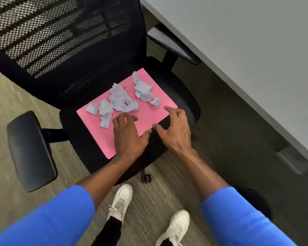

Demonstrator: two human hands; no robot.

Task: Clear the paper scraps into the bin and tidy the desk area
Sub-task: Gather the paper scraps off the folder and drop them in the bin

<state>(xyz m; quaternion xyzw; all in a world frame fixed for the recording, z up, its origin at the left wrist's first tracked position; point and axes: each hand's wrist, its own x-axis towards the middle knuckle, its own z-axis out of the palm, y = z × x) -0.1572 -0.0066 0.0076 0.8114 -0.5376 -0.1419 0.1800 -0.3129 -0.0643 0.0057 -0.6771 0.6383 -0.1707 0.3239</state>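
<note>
A pink sheet of paper [149, 110] lies flat on the black seat of an office chair [185, 96]. Several torn pale lilac paper scraps [120, 100] are scattered over the far half of the sheet, with a second cluster [144, 90] toward its right. My left hand [127, 137] rests on the near part of the pink sheet, fingers spread, just short of the scraps. My right hand [174, 129] hovers at the sheet's near right edge, fingers apart, holding nothing. No bin is in view.
The chair's mesh backrest [52, 32] rises at the upper left, with armrests at the left [30, 150] and upper right [172, 45]. A grey desk top [247, 50] runs along the right. Carpet [11, 110] and my white shoes [121, 201] lie below.
</note>
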